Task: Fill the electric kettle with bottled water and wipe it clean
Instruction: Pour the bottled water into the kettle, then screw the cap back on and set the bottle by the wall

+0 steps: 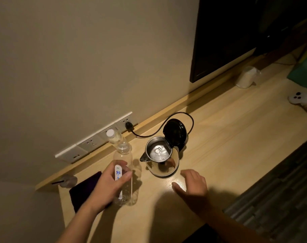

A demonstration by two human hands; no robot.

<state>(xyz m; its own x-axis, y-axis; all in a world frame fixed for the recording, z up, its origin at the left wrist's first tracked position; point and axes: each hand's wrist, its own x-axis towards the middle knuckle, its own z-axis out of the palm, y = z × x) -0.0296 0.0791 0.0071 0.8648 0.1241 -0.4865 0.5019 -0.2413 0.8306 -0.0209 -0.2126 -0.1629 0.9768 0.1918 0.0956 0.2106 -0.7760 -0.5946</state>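
Clear plastic water bottle (pixel 122 165), white cap on, lower centre: my left hand (pixel 112 181) fingers wrapped round it. Steel kettle (pixel 160 155), lid up. Right hand (pixel 193 185) fingers spread, empty. I judge uncapping comes next.

We are gripping a clear water bottle (pixel 123 165) around its labelled middle with our left hand (pixel 112 183), its white cap (pixel 110 132) still on and its base resting on the wooden desk (pixel 228 137); our right hand (pixel 193 184) is hovering open, fingers spread, just in front of the steel kettle (pixel 160 156); the kettle is standing with its black lid (pixel 174 131) tipped up, its cord (pixel 166 125) running to a wall socket (pixel 126 122); a dark cloth (pixel 84 189) is lying beside our left wrist; a dark screen (pixel 237 32) is hanging above the desk's far end.
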